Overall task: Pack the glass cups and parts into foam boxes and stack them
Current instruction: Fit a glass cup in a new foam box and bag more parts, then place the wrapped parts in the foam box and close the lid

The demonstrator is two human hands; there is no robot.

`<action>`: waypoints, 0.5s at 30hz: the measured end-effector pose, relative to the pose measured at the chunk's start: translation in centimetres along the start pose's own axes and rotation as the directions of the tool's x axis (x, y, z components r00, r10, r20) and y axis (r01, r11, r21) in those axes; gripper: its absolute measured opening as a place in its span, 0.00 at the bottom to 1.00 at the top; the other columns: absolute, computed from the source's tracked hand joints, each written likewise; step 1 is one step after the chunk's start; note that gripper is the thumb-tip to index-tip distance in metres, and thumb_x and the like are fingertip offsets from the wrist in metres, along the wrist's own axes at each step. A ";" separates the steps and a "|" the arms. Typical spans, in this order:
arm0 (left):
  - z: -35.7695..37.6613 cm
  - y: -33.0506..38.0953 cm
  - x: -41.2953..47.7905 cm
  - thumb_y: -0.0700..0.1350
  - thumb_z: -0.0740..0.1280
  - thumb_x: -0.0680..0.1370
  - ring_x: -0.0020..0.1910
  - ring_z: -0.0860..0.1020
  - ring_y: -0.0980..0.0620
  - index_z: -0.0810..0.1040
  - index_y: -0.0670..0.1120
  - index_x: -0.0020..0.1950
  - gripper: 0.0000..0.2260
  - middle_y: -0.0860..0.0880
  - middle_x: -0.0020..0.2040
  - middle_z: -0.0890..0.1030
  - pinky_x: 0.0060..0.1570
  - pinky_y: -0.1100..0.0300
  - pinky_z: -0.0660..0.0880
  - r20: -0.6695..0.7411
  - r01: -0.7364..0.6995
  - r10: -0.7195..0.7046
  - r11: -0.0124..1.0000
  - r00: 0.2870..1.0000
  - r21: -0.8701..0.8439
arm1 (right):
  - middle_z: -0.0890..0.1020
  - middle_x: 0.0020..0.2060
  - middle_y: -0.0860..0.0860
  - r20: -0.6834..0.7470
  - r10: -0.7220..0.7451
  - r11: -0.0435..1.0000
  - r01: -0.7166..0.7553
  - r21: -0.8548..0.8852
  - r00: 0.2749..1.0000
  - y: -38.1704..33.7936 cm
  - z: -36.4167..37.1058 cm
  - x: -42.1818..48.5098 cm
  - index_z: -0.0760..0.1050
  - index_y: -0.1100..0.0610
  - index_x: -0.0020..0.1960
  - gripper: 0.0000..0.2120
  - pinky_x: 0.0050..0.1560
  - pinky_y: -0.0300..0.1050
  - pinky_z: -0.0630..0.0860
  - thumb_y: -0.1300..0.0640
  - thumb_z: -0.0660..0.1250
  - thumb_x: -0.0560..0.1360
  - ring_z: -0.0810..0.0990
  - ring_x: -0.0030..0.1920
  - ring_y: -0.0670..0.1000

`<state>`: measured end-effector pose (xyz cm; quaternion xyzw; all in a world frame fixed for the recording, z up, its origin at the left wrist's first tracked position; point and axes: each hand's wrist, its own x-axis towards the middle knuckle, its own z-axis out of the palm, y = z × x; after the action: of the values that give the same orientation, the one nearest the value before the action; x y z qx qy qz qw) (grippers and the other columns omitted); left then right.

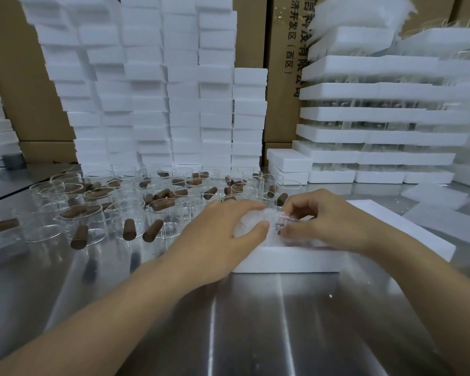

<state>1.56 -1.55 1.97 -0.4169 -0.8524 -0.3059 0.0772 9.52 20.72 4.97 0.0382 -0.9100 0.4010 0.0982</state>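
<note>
Packing partly done
Left hand (pixel 223 226) and right hand (pixel 323 221) pinched what seemed a wrapped cup (pixel 255 222) between them, over the foam box (pixel 288 260); unpacked glass cups (pixel 92 213) stood beyond the left hand

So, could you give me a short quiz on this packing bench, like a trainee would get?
1. True or false: the left hand and the right hand both hold one clear glass item at the foam box.
2. Pick one: the brown cylindrical parts lie A) stacked on the foam box, B) among and inside the glass cups, C) in the right hand.
3. Fill in: the table has a shiny ____ top.

Key: 1 true; 2 B; 3 metal.
</note>
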 end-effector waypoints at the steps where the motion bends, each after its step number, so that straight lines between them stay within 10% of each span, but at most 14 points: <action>1: -0.2 0.0 0.1 0.69 0.58 0.81 0.73 0.69 0.60 0.72 0.64 0.77 0.25 0.64 0.74 0.75 0.70 0.54 0.68 -0.002 0.009 -0.009 1.000 1.000 0.004 | 0.84 0.43 0.57 -0.019 0.006 0.999 -0.005 0.045 1.000 0.0 0.1 0.1 0.83 0.53 0.44 0.06 0.50 0.48 0.72 0.51 0.72 0.71 0.79 0.42 0.47; 11: -0.7 0.4 0.0 0.65 0.56 0.77 0.74 0.69 0.56 0.68 0.61 0.76 0.28 0.62 0.73 0.73 0.73 0.48 0.69 -0.024 0.054 -0.052 0.997 0.998 0.064 | 0.86 0.53 0.49 -0.338 0.153 0.887 0.022 0.461 0.929 -0.5 2.4 1.4 0.85 0.47 0.43 0.11 0.54 0.46 0.70 0.49 0.64 0.68 0.82 0.54 0.47; 15: -0.5 -0.1 0.0 0.65 0.56 0.84 0.74 0.69 0.55 0.67 0.59 0.81 0.26 0.60 0.75 0.72 0.75 0.48 0.65 0.033 0.046 -0.050 0.993 0.998 0.113 | 0.84 0.51 0.43 -0.579 0.171 0.982 -0.188 0.031 0.798 1.8 0.4 1.2 0.81 0.47 0.54 0.06 0.55 0.42 0.76 0.53 0.71 0.77 0.80 0.57 0.48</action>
<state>1.47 -1.91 2.37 -0.3968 -0.8792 -0.2520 0.0781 8.07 21.68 3.63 -0.1730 -0.8421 0.3882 0.3321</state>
